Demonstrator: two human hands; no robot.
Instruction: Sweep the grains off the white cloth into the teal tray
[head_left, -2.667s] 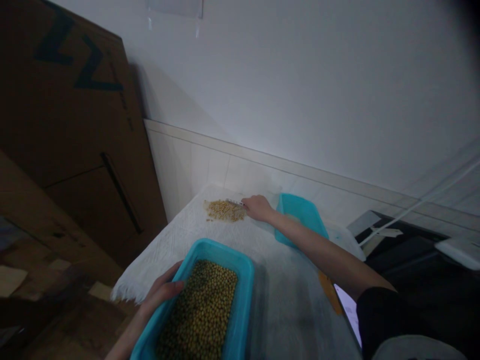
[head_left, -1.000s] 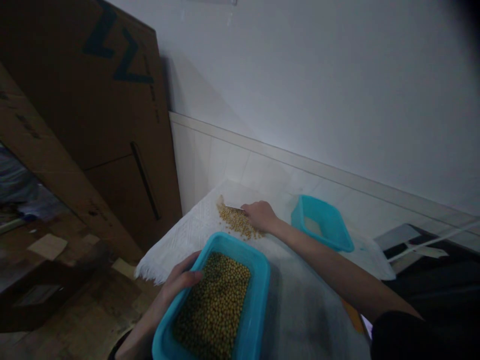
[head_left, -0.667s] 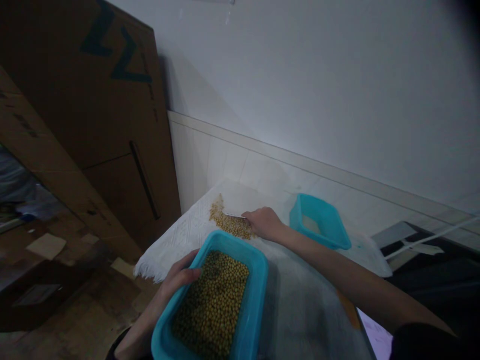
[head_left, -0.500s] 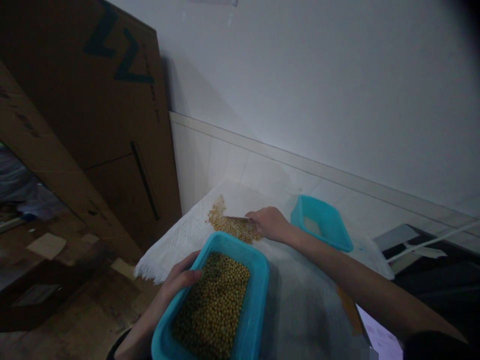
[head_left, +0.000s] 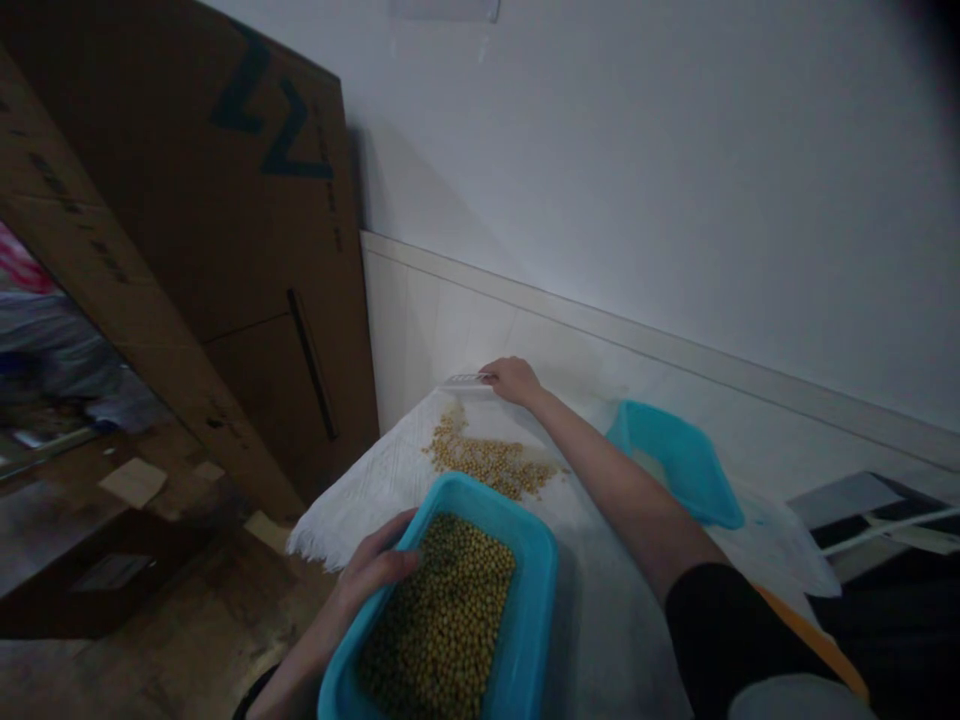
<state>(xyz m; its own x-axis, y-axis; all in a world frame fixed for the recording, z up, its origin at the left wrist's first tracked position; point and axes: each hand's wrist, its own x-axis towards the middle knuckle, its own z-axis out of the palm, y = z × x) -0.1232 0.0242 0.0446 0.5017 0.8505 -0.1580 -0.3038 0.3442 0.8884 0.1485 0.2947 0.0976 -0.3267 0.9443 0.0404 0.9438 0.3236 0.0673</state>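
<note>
My left hand [head_left: 382,560] grips the left rim of a blue plastic basin [head_left: 541,570], thumb over the edge. Yellow soybeans [head_left: 457,610] fill much of it, with a darker patch near my thumb. On the white cloth [head_left: 375,490] just beyond the basin, more soybeans [head_left: 495,462] lie in a loose spread. My right hand [head_left: 514,380] reaches past them to the cloth's far edge, pinching a thin, flat, pale card-like piece [head_left: 466,378] that points left. Its exact kind is unclear.
A second blue basin [head_left: 686,465] stands right of my right forearm, with something pale inside. A tall cardboard box [head_left: 285,250] rises at the left beside the wall [head_left: 637,180]. Dark objects [head_left: 892,620] lie at the right; cardboard scraps [head_left: 135,482] litter the floor.
My right hand has moved away from the soybeans to the cloth's far edge, still holding the flat piece. The spilled beans are spread slightly differently. My left hand keeps its grip on the basin.
</note>
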